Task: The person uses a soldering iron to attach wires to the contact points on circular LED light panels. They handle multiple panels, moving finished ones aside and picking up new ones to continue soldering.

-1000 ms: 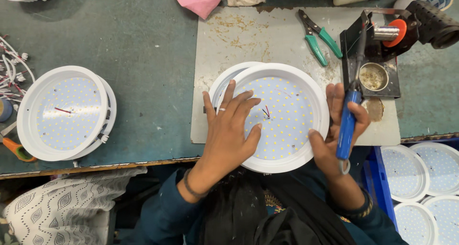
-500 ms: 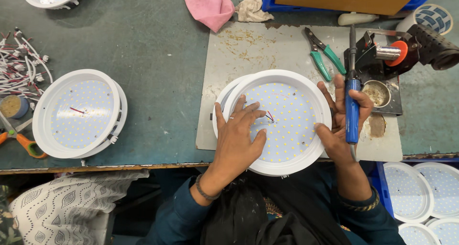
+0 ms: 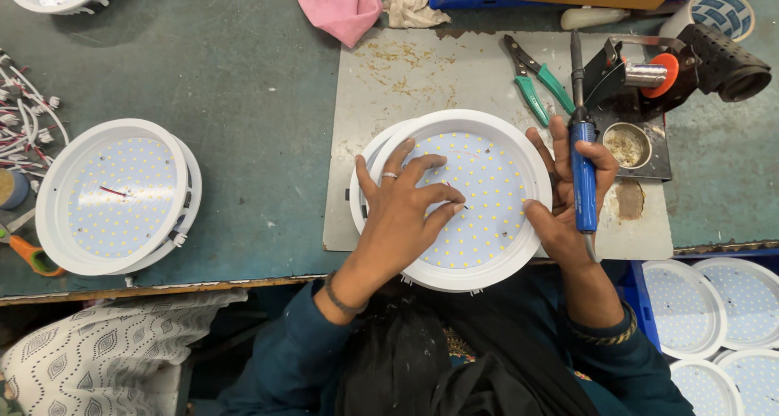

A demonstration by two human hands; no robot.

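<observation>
A round white lamp panel (image 3: pixel 487 181) dotted with small yellow diodes lies on a grey work mat (image 3: pixel 422 83). My left hand (image 3: pixel 406 209) rests flat on the panel's left half, fingers spread. My right hand (image 3: pixel 568 197) grips the panel's right rim with the thumb while holding a blue-handled soldering iron (image 3: pixel 582 168), its tip pointing away from me. A second white housing peeks out under the panel's left side.
Another stacked lamp panel (image 3: pixel 114 197) sits left on the green table. Green-handled pliers (image 3: pixel 535 79), a solder stand with a tin (image 3: pixel 629 144), a pink cloth (image 3: pixel 341 6), loose wires (image 3: pixel 24 116) and a blue bin of panels (image 3: pixel 714 310) surround me.
The soldering iron has swung upright, tip pointing away. My left hand slid lower and leftward on the panel, covering the small red wire seen earlier.
</observation>
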